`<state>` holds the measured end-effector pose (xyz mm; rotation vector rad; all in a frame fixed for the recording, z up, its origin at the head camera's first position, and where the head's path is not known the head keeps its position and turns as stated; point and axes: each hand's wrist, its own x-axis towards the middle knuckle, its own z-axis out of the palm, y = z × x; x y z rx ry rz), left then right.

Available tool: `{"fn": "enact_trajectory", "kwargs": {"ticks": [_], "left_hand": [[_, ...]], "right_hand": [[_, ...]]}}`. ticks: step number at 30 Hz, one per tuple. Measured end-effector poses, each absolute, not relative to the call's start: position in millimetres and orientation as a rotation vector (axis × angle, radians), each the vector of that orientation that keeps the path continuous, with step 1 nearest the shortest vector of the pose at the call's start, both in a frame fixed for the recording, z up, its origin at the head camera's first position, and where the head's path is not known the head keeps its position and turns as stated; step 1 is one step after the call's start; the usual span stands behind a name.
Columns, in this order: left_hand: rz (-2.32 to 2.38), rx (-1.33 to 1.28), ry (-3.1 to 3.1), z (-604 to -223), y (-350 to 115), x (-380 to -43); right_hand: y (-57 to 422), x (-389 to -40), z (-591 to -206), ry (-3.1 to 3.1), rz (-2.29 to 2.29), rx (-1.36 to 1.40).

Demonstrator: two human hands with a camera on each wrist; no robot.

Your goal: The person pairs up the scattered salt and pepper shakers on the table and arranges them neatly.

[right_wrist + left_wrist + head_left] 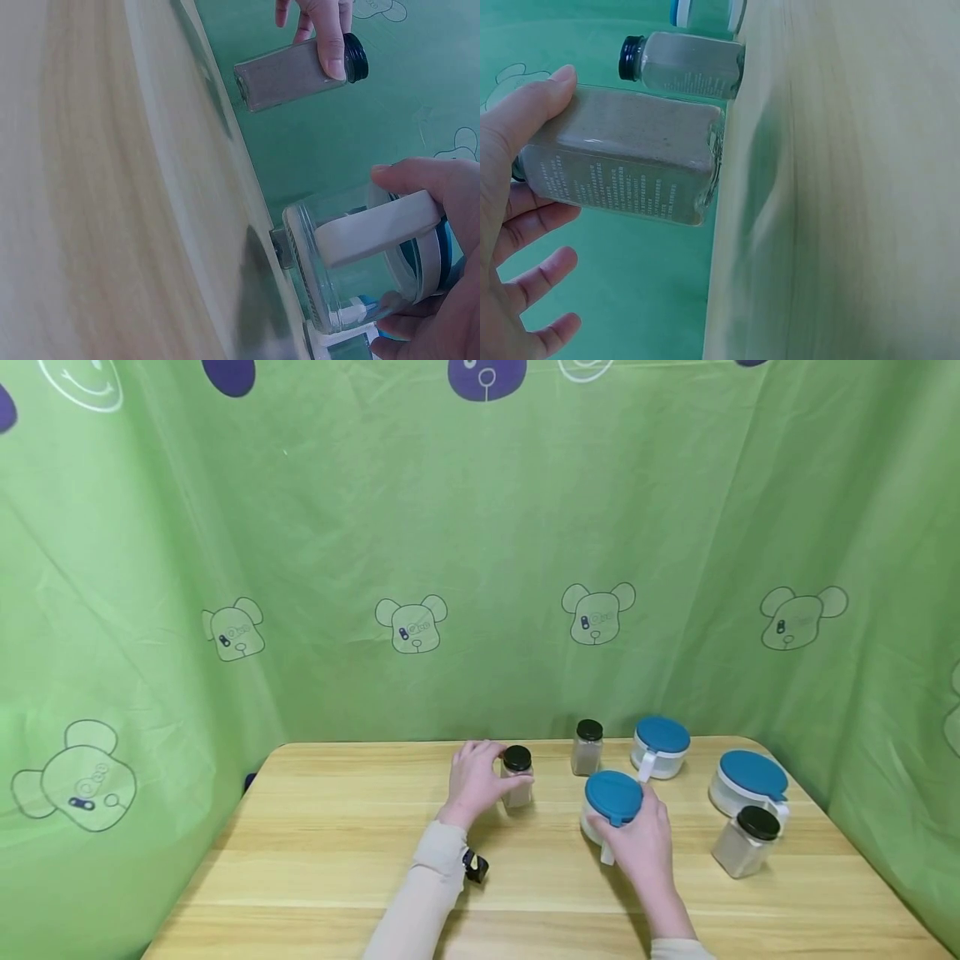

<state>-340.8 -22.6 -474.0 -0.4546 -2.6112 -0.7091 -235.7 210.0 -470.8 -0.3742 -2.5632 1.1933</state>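
My left hand (474, 782) pinches a square glass spice jar (622, 150) between thumb and fingers near its black lid (517, 757). Greyish-brown powder fills the jar, and white print runs along one side. My right hand (647, 839) grips a round clear glass seasoning pot (352, 289) around its blue lid (613, 793). The pot's white handle (379, 227) points towards me. Both held things are upright and close over the wooden table; in the right wrist view a shadow lies beneath the pot.
Behind stand another black-lidded jar (587, 752) and a blue-lidded pot (662, 739). Farther right are a larger blue-lidded pot (752, 777) and a third jar (742, 847). The table (322, 835) ends at a green curtain (487, 527). A black wrist device (475, 866) is at my left cuff.
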Motion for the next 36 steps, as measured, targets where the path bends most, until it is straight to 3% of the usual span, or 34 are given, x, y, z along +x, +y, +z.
{"fn": "enact_trajectory", "kwargs": {"ticks": [36], "left_hand": [[-0.702,-0.512,-2.541,-460,-57,-314]], "right_hand": [[200,-235,-467,-2.616,1.209,-0.31]]}}
